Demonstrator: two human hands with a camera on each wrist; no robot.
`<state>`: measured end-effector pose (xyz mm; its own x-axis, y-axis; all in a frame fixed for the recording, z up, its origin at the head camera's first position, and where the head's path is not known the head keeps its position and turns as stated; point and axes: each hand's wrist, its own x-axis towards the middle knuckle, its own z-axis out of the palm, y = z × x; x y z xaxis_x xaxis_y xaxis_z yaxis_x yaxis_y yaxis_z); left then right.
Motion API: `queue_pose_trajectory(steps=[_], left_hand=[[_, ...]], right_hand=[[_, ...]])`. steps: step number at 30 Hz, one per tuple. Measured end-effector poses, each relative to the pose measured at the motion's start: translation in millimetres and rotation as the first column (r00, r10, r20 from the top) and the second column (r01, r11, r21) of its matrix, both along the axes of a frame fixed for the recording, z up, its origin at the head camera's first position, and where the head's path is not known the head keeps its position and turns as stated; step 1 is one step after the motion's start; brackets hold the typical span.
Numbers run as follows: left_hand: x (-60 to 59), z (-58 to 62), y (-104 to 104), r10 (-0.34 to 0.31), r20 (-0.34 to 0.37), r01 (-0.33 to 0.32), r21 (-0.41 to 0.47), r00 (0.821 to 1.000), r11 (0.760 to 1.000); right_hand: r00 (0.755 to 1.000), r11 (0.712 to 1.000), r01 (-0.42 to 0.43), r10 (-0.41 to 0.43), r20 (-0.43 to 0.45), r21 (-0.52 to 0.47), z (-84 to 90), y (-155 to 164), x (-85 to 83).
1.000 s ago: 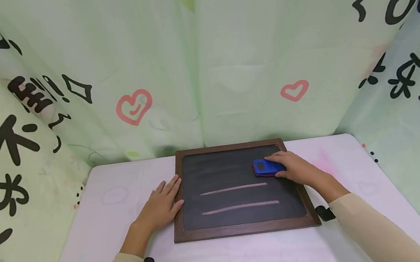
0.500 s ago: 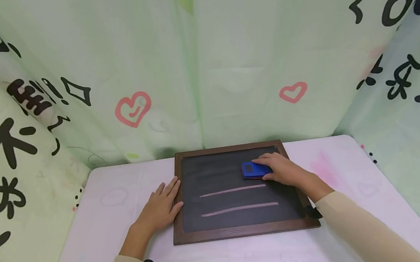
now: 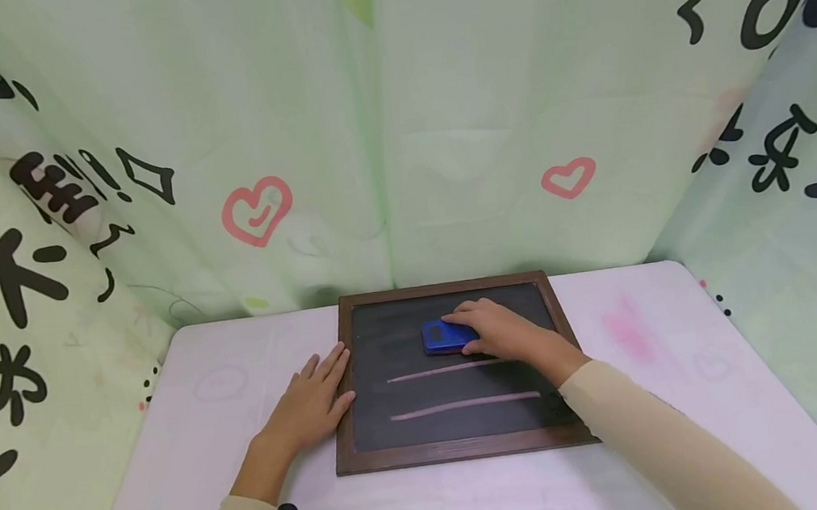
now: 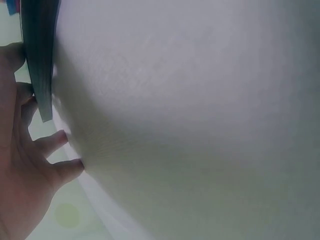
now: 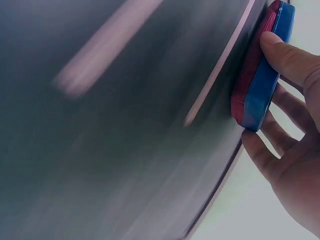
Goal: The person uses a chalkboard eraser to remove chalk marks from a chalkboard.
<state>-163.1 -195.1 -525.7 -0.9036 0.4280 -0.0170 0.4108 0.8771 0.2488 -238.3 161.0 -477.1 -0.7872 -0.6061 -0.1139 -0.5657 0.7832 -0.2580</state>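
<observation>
Right hand [image 3: 499, 336] grips the eraser [image 3: 447, 336]: thumb on the near long edge, fingers [image 5: 280, 55] curled over the far one, red felt face down on the board [image 3: 459, 412]. Eraser sits in the upper middle of the head frame, on the board's top band, where only a faint smear shows. Its long axis runs left-right in the frame, parallel to the two chalk lines. Key relation: the upper line [image 3: 448, 371] lies just below the eraser in the frame, close to the thumb-side edge but not under the felt; the lower line [image 3: 465, 404] is further down, near the board's bottom rail. In the right wrist view the felt edge stands just beside a line end, a narrow gap between them. The eraser is over the middle of the line span, so each line runs on past both of its ends. Left hand [image 3: 312, 401] is flat on the table [image 3: 197, 419], fingers straight and spread, tips touching the board's left rail at mid-left of the frame, holding nothing. The left wrist view confirms fingertips against the frame edge. The right hand is the one at the chalk marks; the left is well apart from both lines.
</observation>
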Motion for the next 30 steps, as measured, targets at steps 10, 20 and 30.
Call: queue_pose_trajectory(steps=[10,20,30], left_hand=[[3.3,1.8,-2,0.001,-0.031,0.000,0.027,1.000,1.000],[-0.7,-0.9,-1,0.009,0.002,-0.008,-0.005,1.000,1.000],[-0.3,3.1,0,0.025,0.039,-0.025,-0.003,0.999,1.000]], right_hand=[[0.998,0.999,-0.034,0.032,0.046,0.025,1.3,-55,-11.4],[0.998,0.996,-0.047,0.045,0.033,0.080,6.4,-102,-20.3],[0.997,0.994,-0.063,0.060,0.046,0.089,11.1,-125,-22.6]])
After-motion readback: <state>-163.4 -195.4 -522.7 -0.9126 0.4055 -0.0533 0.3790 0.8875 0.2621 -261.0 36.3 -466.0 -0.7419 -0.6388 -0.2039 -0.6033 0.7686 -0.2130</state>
